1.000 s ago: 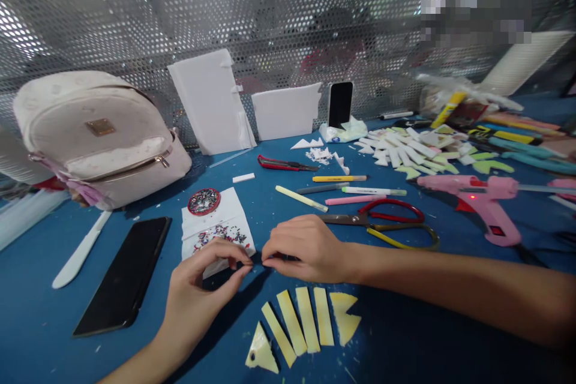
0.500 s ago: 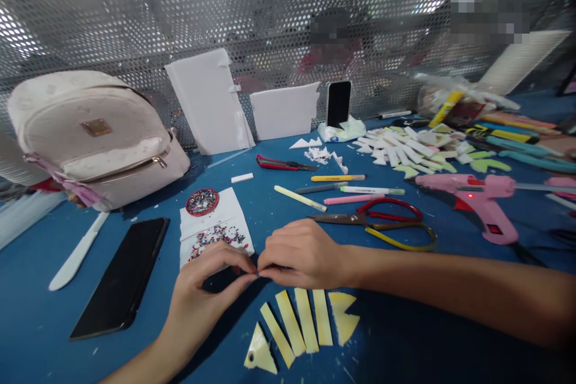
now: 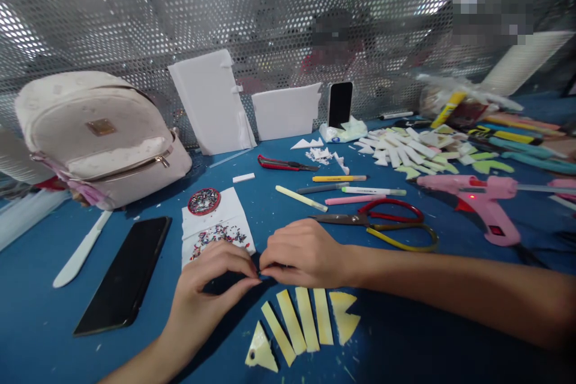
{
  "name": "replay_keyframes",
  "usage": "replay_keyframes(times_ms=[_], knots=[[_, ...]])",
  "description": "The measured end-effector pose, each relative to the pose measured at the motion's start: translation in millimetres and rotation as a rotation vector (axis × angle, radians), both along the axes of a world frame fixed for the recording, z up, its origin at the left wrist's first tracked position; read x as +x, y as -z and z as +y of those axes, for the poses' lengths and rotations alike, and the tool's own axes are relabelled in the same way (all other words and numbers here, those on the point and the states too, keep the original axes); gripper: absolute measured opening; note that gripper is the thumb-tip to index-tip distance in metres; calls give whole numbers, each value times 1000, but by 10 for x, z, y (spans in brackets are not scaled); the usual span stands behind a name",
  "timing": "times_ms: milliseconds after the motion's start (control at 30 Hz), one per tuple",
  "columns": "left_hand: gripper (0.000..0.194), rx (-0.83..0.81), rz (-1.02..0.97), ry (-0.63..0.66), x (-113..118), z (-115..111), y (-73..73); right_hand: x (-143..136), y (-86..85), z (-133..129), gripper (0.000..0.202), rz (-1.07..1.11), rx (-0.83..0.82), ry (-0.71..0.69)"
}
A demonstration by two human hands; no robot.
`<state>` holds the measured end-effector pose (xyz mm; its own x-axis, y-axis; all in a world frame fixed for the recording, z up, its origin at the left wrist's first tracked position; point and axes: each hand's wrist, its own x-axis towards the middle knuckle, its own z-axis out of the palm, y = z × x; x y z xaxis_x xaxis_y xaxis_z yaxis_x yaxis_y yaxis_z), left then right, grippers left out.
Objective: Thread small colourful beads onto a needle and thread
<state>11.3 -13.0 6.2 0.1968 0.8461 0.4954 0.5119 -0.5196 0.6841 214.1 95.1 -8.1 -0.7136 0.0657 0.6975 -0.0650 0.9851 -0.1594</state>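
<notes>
My left hand [image 3: 211, 285] and my right hand [image 3: 301, 255] meet above the blue table, fingertips pinched almost together. Between them is something tiny and dark that I cannot make out. Just below lie yellow foam pieces set out as a fish: a triangular head [image 3: 261, 351] with a dark round eye, several strips [image 3: 308, 319] side by side, and a notched tail [image 3: 344, 317]. Behind my left hand is a white paper [image 3: 191, 231] bearing scattered multicoloured bits [image 3: 225, 234] and a red-rimmed round dish [image 3: 204, 201] filled with similar bits.
Scissors [image 3: 382, 223], several markers [image 3: 339, 179] and a red cutter [image 3: 285, 163] lie beyond my hands. On the right rests a pink glue gun [image 3: 481, 198], its light on, near a foam scrap pile [image 3: 405, 147]. At left are a black phone [image 3: 123, 276], a white plastic knife [image 3: 81, 255] and a backpack [image 3: 108, 138].
The camera view has shifted very slightly. Both hands keep nearly the same place, with only small fingertip movement; the foam pieces have not moved.
</notes>
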Motion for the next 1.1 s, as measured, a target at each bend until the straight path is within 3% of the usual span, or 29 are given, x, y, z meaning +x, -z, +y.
replay_keyframes(times_ms=[300, 467, 667, 833, 933, 1100], knots=[[14, 107, 83, -11, -6, -13, 16, 27, -1, 16, 26, -83, 54, -54], [12, 201, 177, 7, 10, -80, 29, 45, -24, 10, 22, -40, -48, -97], [15, 217, 247, 265, 10, -113, 64, 53, -68, 38, 9, -52, -392, -120], [16, 78, 157, 350, -20, -94, 113, 53, -90, 40, 9, -58, -444, -146], [16, 65, 129, 299, -20, -71, 117, 49, -96, 30, 9, -44, -423, -147], [14, 74, 124, 22, -19, -22, 69, 34, -81, 21, 11, -7, -284, -104]])
